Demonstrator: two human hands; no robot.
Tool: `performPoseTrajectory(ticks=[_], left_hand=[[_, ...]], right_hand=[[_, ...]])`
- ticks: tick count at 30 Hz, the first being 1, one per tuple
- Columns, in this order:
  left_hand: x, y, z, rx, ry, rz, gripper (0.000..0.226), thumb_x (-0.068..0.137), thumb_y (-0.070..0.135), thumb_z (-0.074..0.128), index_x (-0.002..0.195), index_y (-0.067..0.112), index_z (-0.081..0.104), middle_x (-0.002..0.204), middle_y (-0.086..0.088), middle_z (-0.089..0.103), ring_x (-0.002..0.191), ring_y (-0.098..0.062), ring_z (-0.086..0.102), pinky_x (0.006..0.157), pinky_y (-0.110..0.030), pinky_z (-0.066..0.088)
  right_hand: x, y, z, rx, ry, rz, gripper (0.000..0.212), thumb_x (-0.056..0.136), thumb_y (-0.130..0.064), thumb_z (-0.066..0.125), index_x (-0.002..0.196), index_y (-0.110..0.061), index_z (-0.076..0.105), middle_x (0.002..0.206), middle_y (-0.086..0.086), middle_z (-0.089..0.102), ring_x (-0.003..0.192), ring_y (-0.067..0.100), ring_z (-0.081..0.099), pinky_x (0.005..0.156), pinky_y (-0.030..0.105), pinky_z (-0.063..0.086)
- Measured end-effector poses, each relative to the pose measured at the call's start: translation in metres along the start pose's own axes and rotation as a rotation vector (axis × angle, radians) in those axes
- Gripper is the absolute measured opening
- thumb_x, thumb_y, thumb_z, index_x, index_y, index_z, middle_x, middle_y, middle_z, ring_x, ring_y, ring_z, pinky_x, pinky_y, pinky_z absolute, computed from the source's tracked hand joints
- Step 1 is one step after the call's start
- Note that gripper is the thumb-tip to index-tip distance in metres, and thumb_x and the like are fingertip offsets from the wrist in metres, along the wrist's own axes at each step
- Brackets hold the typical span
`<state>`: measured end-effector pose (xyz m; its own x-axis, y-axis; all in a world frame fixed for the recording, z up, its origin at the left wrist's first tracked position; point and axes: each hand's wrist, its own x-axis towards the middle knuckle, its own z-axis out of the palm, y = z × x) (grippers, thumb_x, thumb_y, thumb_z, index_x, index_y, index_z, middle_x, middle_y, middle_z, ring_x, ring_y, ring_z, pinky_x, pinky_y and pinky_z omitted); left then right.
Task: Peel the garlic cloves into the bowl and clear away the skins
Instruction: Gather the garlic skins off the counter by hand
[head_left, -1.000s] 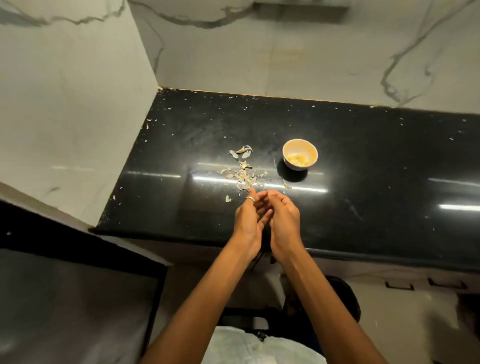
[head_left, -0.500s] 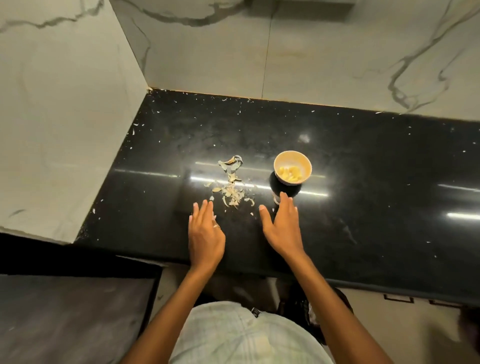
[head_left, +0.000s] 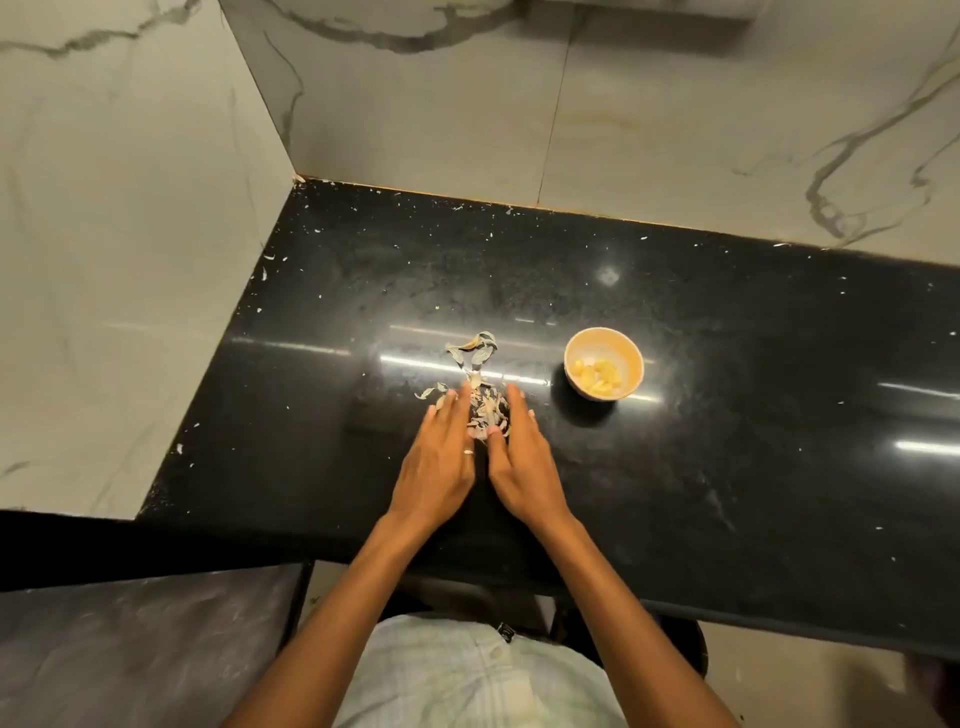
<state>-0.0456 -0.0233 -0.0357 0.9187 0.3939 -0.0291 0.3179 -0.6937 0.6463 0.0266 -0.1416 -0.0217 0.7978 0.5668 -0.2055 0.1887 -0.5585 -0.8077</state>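
Hands closed in from half a second earlier: left hand (head_left: 435, 467) and right hand (head_left: 522, 462) lay flat, open, bracketing the skins (head_left: 483, 400) on the counter (head_left: 727, 415). Cloves (head_left: 597, 375) sat in the bowl (head_left: 631, 349); I judged peeling done, sweeping started.

Bare forearms, no sleeves; ring (head_left: 468, 451) on left hand (head_left: 435, 470); pale checked garment (head_left: 467, 675) at waist

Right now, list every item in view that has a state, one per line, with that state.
bowl: upright on the countertop, peeled cloves inside.
peeled cloves: yellow, skinless, resting in the bowl.
garlic skins: loose pile on the countertop, between the two hands.
left hand: open, fingers spread, flat beside the skins.
right hand: open, flat on the skins' other side.
ring: on a left-hand finger.
countertop: black, glossy, speckled with small flakes.
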Motion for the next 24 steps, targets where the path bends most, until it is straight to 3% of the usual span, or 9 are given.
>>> performPoseTrajectory(ticks=[3,6,9,12,15,19,21,24], left_hand=[[0.003,-0.013,-0.022,-0.007,0.175,-0.115,0.057,0.107,0.017,0.041,0.16,0.014,0.022,0.163,0.0,0.02,0.151,-0.014,0.011,0.123,-0.031,0.01],[0.01,-0.041,-0.032,0.045,0.141,-0.24,0.056,0.105,0.016,0.042,0.159,0.012,0.024,0.162,-0.014,0.03,0.152,-0.03,0.024,0.121,-0.042,0.025],[0.015,-0.045,-0.035,0.064,0.175,-0.208,0.055,0.1,0.007,0.053,0.153,0.009,0.038,0.141,-0.014,0.055,0.134,-0.03,0.046,0.101,-0.043,0.047],[0.024,-0.04,-0.033,0.083,0.2,-0.139,0.054,0.094,0.001,0.061,0.146,0.003,0.047,0.126,-0.014,0.06,0.115,-0.033,0.054,0.092,-0.043,0.049],[0.037,-0.032,-0.025,0.055,0.143,-0.132,0.045,0.093,-0.003,0.059,0.137,0.0,0.057,0.122,-0.015,0.06,0.111,-0.034,0.059,0.092,-0.041,0.049],[0.047,-0.016,-0.014,-0.081,0.036,-0.065,0.043,0.09,-0.006,0.057,0.129,0.009,0.067,0.11,-0.009,0.066,0.1,-0.027,0.065,0.088,-0.033,0.051],[0.049,-0.016,-0.018,-0.085,0.088,-0.088,0.043,0.089,-0.005,0.057,0.126,0.011,0.069,0.109,-0.008,0.069,0.099,-0.026,0.065,0.088,-0.033,0.051],[0.046,-0.029,-0.033,-0.052,0.246,-0.173,0.034,0.092,0.0,0.059,0.124,0.008,0.07,0.114,-0.009,0.07,0.103,-0.027,0.066,0.093,-0.036,0.052]], right_hand=[[-0.008,0.007,-0.014,-0.024,0.062,0.032,0.063,0.108,-0.029,0.042,0.163,-0.02,0.011,0.168,-0.007,0.011,0.154,0.007,0.001,0.127,0.03,0.009],[-0.028,0.021,-0.014,-0.18,0.076,0.002,0.065,0.108,-0.03,0.045,0.162,-0.013,0.013,0.164,-0.009,0.009,0.151,0.002,-0.005,0.125,0.025,0.003],[-0.045,0.031,-0.003,-0.34,0.145,-0.115,0.06,0.099,-0.024,0.062,0.152,-0.005,0.041,0.158,0.01,0.04,0.149,0.022,0.032,0.12,0.037,0.035],[-0.037,0.021,0.001,-0.235,0.159,-0.02,0.057,0.094,-0.019,0.068,0.146,-0.005,0.047,0.143,0.008,0.046,0.133,0.022,0.043,0.109,0.032,0.045],[-0.01,0.007,0.007,-0.18,0.143,0.062,0.057,0.094,-0.015,0.067,0.146,-0.007,0.045,0.137,0.006,0.045,0.125,0.022,0.05,0.105,0.038,0.049],[0.03,-0.018,0.012,-0.095,0.077,0.067,0.043,0.089,-0.002,0.057,0.131,-0.01,0.055,0.119,0.007,0.051,0.105,0.021,0.055,0.095,0.044,0.05],[0.038,-0.024,0.006,-0.027,0.078,0.062,0.045,0.088,-0.002,0.058,0.133,-0.01,0.055,0.119,0.006,0.05,0.102,0.02,0.059,0.094,0.043,0.053],[0.026,-0.022,-0.011,0.021,0.107,0.066,0.055,0.089,-0.012,0.072,0.14,-0.012,0.05,0.128,0.002,0.047,0.102,0.009,0.059,0.089,0.03,0.058]])
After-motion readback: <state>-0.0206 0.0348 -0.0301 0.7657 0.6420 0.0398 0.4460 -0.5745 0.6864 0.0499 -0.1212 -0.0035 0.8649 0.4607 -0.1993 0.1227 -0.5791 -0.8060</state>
